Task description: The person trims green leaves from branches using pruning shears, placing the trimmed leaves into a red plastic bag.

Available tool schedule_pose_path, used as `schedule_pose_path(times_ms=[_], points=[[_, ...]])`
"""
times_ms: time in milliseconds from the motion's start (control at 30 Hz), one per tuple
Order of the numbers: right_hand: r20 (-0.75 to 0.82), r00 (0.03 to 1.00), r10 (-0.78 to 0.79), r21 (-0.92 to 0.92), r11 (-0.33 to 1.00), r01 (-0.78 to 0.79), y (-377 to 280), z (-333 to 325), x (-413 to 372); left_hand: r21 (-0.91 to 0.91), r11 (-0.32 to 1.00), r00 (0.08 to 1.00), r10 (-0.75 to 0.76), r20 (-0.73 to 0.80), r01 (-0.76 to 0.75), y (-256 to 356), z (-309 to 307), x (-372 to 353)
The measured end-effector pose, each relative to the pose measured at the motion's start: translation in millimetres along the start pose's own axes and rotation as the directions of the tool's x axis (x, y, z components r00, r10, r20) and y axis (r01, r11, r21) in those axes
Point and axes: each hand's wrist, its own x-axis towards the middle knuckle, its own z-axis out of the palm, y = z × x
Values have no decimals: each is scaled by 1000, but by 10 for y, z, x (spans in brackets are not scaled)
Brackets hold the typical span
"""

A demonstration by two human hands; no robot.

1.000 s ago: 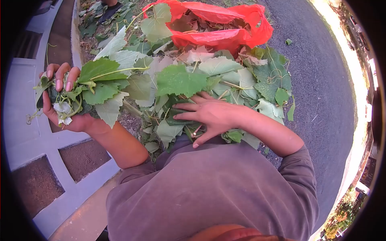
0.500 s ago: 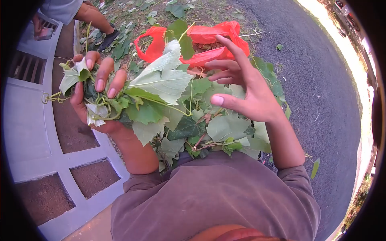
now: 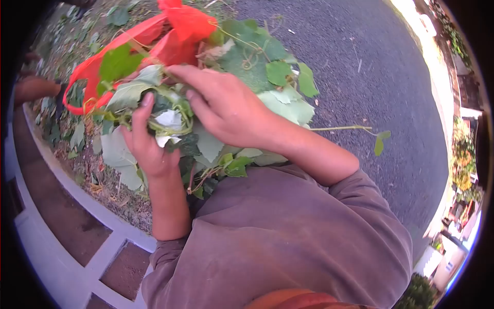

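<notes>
My left hand (image 3: 154,152) is closed round a bundle of leafy vines (image 3: 172,119), with curled stems and pale leaf undersides showing. The thumb stands up along its near side. Over the bundle's right side lies my right hand (image 3: 229,110), its thumb and index finger closed on the leaves and stems; its other fingers are partly hidden. Just beyond the hands lies a red plastic bag (image 3: 180,38), partly covered by the leaves. More broad green leaves (image 3: 290,105) are heaped in front of my body.
Dark asphalt (image 3: 360,103) stretches to the right, with a long vine stem (image 3: 339,127) over it. On the left are leaf-strewn ground (image 3: 77,56) and a pale concrete edging (image 3: 98,219). Part of another person's leg (image 3: 38,90) shows at the far left.
My left hand has brought the bundle rightward, in front of my body. The right hand has come down from open in the air onto it. My view has turned right.
</notes>
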Motion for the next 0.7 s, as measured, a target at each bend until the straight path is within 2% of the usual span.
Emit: schedule_pose_path(times_ms=[33, 100, 167, 200, 267, 367, 433, 467, 500, 533, 567, 600, 633, 700], points=[[74, 995, -60, -74, 995, 65, 79, -29, -72, -53, 997, 998, -54, 7, 55, -101, -37, 14], [-23, 998, -65, -115, 991, 62, 104, 78, -249, -149, 971, 970, -160, 184, 188, -187, 53, -59], [-37, 999, 7, -206, 978, -14, 101, 34, -376, -30, 987, 976, -154, 157, 160, -236, 168, -129], [-41, 999, -19, -261, 965, 8, 91, -2, -401, 49, 984, 976, -179, 128, 174, -247, 154, -140], [-43, 994, -105, -362, 929, 82, 120, -63, -424, 82, 983, 967, -176, 187, 163, -306, 104, -125], [-72, 995, -61, -291, 956, 38, 38, -318, -406, 84, 995, 969, -63, 238, 45, -116, -85, 149], [-101, 995, -23, -317, 948, -10, 52, -584, -342, -141, 978, 952, -105, 287, 151, 172, -233, 385], [-91, 996, -12, -351, 936, -21, 70, -709, -282, -76, 995, 913, -29, 407, 65, 355, -223, 501], [-108, 994, -12, -397, 917, -32, 87, -817, -216, -50, 999, 895, 21, 445, 1, 511, -319, 629], [-129, 991, -19, -438, 898, -40, 120, -886, -105, 44, 991, 897, 92, 431, -123, 658, -359, 761], [-103, 992, -68, -408, 913, 20, 129, -940, 27, 125, 965, 892, 156, 424, -228, 745, -368, 904], [-103, 995, 0, -393, 919, -41, 134, -957, 140, 226, 921, 872, 189, 452, -317, 816, -360, 1021], [-102, 992, 75, -382, 918, -109, 136, -945, 303, 322, 862, 852, 207, 480, -391, 885, -308, 1173], [-99, 993, 58, -395, 914, -93, 216, -842, 705, 477, 553, 710, 349, 612, -683, 819, -332, 1558]])
